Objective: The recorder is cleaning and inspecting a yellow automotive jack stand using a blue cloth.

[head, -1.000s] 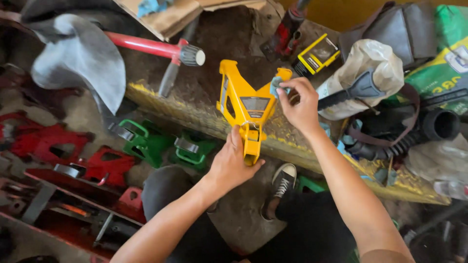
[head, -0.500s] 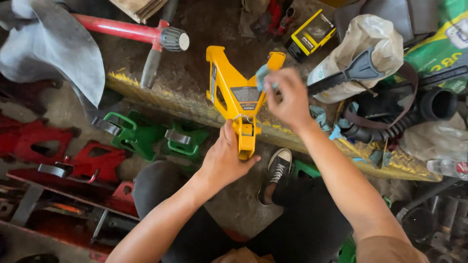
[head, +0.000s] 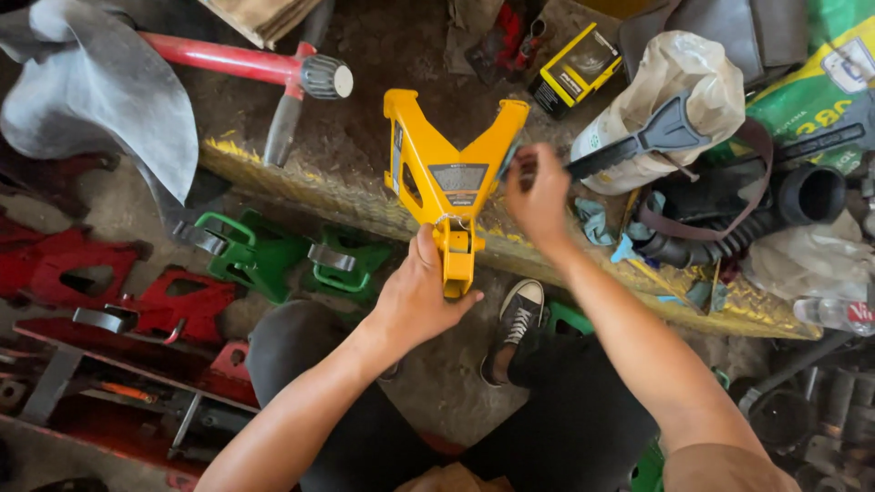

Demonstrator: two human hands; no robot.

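Note:
A yellow jack stand (head: 447, 173) lies tilted with its splayed legs resting on a worn metal step edge (head: 346, 205). My left hand (head: 421, 296) grips its narrow post end, near my knees. My right hand (head: 540, 193) is closed on a small greyish-blue rag or pad that touches the stand's right leg; only a sliver of it shows between my fingers.
Green jack stands (head: 273, 255) and red ones (head: 173, 301) lie on the floor at left. A red-handled tool (head: 246, 64), a grey cloth (head: 100, 82), a yellow box (head: 579, 64), a white bag (head: 674, 91), black hoses (head: 784, 205) and my shoe (head: 515, 319) crowd around.
My right hand has slid down along the stand's right leg, from its upper tip towards the middle. The left hand keeps its hold on the post.

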